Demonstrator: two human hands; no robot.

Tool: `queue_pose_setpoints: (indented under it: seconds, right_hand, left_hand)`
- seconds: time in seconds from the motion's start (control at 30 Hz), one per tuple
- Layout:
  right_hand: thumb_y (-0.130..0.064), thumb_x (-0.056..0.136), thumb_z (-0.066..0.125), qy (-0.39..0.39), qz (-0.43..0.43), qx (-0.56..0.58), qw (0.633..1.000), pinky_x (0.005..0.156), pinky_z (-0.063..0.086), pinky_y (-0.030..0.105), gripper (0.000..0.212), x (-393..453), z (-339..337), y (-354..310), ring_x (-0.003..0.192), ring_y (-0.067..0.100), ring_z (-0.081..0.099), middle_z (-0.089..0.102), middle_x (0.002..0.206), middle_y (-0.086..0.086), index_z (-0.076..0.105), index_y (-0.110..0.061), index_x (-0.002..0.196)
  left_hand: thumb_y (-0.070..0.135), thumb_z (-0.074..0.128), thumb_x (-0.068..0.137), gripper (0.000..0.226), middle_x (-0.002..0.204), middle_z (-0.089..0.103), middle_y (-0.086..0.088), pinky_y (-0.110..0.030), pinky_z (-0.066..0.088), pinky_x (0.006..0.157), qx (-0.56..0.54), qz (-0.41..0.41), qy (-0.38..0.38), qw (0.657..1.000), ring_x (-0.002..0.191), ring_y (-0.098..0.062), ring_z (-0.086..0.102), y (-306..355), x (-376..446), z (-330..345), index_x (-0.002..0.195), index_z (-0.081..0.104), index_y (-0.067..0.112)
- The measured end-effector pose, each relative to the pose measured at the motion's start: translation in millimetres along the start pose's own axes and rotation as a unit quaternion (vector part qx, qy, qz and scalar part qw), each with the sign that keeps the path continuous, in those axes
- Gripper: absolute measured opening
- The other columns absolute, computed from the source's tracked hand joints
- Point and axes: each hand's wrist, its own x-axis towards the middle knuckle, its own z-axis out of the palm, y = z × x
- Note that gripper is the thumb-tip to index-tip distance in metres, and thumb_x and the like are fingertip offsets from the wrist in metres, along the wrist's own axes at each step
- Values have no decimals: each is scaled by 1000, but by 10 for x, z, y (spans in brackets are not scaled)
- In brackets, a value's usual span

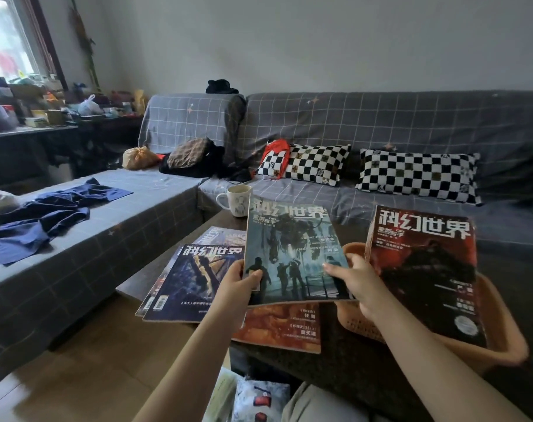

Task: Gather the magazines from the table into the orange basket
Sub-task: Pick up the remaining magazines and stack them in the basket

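hands first: my left hand point(243, 277) pinches the near left corner of the teal magazine point(292, 254), thumb on the cover, and my right hand point(355, 277) curls its fingers point(335, 268) round the near right edge, so it is lifted off the bench point(350, 360) between both. under it lies an orange-covered magazine point(283, 328), and to the left two blue magazines point(186, 281) overlap, all yet to gather. just right, the orange basket point(502, 324) holds one red magazine point(423, 269), propped upright. i judge one in, one in hand, three left. farther back stands a mug point(234, 200).
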Motion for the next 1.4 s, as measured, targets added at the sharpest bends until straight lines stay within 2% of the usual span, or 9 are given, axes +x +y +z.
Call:
queue_pose_setpoints:
  seconds: [0.17, 0.43, 0.57, 0.8, 0.97, 1.1, 1.2, 1.3, 1.4]
  right_hand:
    - [-21, 83, 70, 56, -12, -12, 998, 85, 53, 43, 54, -121, -502, 73, 93, 22, 64, 63, 109, 6, 44, -12, 129]
    - [-17, 84, 68, 160, 5, 0, 987, 73, 52, 37, 49, -335, -1392, 209, 88, 17, 63, 60, 102, -2, 45, -10, 126]
    - [-15, 82, 70, 194, 6, 0, 981, 86, 52, 46, 49, -397, -1686, 309, 93, 21, 63, 59, 109, 1, 44, -18, 124]
    - [-17, 89, 62, 245, -16, -116, 962, 56, 40, 20, 58, -363, -1850, 445, 86, 12, 54, 55, 124, 5, 32, -15, 138]
    - [-16, 88, 64, 254, -62, -193, 946, 92, 46, 31, 69, -293, -1787, 488, 118, 17, 52, 46, 138, -2, 27, -21, 145]
    - [-25, 87, 65, 256, -65, -273, 925, 103, 37, 35, 69, -266, -1808, 522, 128, 20, 39, 37, 142, -2, 28, -23, 145]
    - [-28, 87, 64, 230, -39, -283, 930, 107, 33, 39, 67, -263, -1845, 515, 132, 22, 31, 27, 142, 1, 29, -26, 143]
    - [-30, 91, 58, 188, -30, -235, 953, 110, 33, 41, 71, -221, -1837, 490, 138, 16, 29, 17, 154, -11, 18, -30, 149]
    - [-31, 94, 52, 179, -1, -220, 959, 110, 28, 38, 73, -181, -1814, 495, 141, 18, 26, 15, 157, -8, 5, -31, 151]
  left_hand:
    - [9, 53, 97, 22, 109, 67, -13, -50, 56, 89, 13, 16, -63, 998, 99, -29, 68, -23, 3, 473, 119, 53, 11]
    - [12, 50, 99, 27, 113, 68, -8, -35, 59, 79, 52, -3, -175, 983, 99, -22, 69, -128, 39, 1405, 126, 51, 15]
    - [10, 49, 99, 25, 112, 68, -3, -39, 59, 84, 83, 10, -206, 975, 98, -18, 69, -237, 56, 1746, 119, 54, 25]
    - [22, 53, 98, 16, 106, 67, 8, -11, 47, 52, 247, 85, -170, 950, 85, -2, 64, -346, 67, 2024, 114, 54, 25]
    - [22, 60, 93, 21, 116, 60, 3, -32, 58, 79, 310, 161, -103, 931, 97, -13, 63, -434, 183, 2066, 114, 59, 25]
    - [21, 59, 94, 52, 138, 36, -2, -32, 41, 102, 343, 152, -84, 923, 125, -22, 43, -419, 179, 2029, 143, 41, 22]
    - [18, 53, 96, 65, 153, 23, -5, -23, 45, 88, 354, 131, -121, 918, 126, -20, 44, -417, 224, 2000, 153, 22, 20]
    - [17, 44, 101, 62, 139, 51, -2, -17, 48, 59, 327, 92, -163, 926, 85, -5, 60, -424, 298, 2014, 155, 14, 23]
    - [16, 42, 101, 60, 129, 59, -1, -25, 58, 69, 288, 73, -205, 933, 88, -7, 64, -456, 343, 2046, 153, 15, 28]
